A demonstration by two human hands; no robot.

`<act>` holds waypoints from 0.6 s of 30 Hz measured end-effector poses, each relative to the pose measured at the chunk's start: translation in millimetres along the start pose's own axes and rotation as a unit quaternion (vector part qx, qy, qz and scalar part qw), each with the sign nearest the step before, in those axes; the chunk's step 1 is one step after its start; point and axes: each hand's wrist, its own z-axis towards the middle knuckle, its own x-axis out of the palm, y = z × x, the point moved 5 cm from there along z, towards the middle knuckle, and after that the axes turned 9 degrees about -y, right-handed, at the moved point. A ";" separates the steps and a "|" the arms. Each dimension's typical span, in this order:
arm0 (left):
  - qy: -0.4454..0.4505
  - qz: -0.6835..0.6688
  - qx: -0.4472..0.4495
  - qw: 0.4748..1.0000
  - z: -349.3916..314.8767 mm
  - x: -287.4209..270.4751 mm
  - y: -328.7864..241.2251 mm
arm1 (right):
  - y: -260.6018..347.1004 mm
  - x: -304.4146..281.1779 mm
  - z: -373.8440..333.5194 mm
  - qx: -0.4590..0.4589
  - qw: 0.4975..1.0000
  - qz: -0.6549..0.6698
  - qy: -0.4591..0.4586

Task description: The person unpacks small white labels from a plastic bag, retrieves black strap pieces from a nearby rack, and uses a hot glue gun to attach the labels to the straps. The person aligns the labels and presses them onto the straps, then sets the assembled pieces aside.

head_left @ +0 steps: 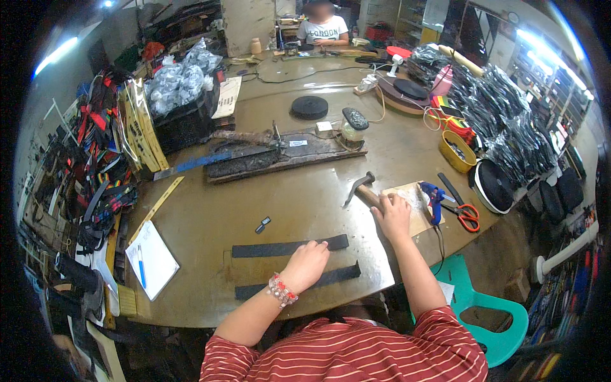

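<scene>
From the head view, we find our left hand [305,264] over the upper black strap [267,248], towards its right end, fingers half curled; we cannot tell whether they pinch it or merely press. The lower black strap [337,275] lies nearer us on the table [197,210], roughly parallel to the first. Our right hand [393,216] is partly open, fingertips at the near end of the hammer [365,191]; whether they grip the wooden handle, we cannot tell. The glue gun [433,196] lies just right of that hand.

We judge the straps light, flexible and not fragile, likely woven, so a finger and thumb at either end should do. The hammer looks head-heavy and stiff; we would take it well down the handle, away from its metal head.
</scene>
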 end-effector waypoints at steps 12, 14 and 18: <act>-0.069 0.021 0.045 0.996 -1.4 -1.8 -1.1 | 6.2 5.6 -4.4 -0.003 0.999 -0.038 0.025; -0.064 0.027 0.044 0.997 -2.9 -1.9 -0.9 | 6.3 4.7 -5.5 -0.021 0.999 -0.031 -0.009; -0.063 0.015 0.048 0.997 -4.1 3.0 3.2 | 2.8 8.7 -8.4 -0.028 0.999 -0.030 -0.009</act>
